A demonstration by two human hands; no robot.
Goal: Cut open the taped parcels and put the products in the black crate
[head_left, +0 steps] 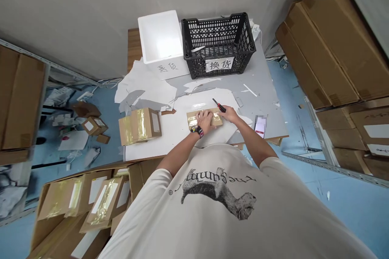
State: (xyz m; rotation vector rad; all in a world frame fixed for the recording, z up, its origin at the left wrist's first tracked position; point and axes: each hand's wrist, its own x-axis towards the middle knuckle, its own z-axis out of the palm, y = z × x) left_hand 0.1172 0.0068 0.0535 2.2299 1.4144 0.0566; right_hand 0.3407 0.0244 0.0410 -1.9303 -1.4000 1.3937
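Note:
A small flat cardboard box (191, 117) with shiny tape across it lies on the white sheet at the table's near side. Bent over the top of this box, my left hand (205, 119) grips it, with a watch on the wrist. My right hand (229, 114) is closed around a box cutter (219, 106) with a red and black handle. The cutter's blade points up and to the left, above the far right part of the box. The right fingers lie close to the box's right end; whether they touch it I cannot tell.
Left on the table (267, 89) stand taped cardboard boxes (141, 125). At the back are a white foam box (173, 67) and a black plastic crate (219, 50). A phone (260, 125) lies right. Below left, a large carton (45, 198) holds several parcels. Shelves with cartons (331, 44) flank the table.

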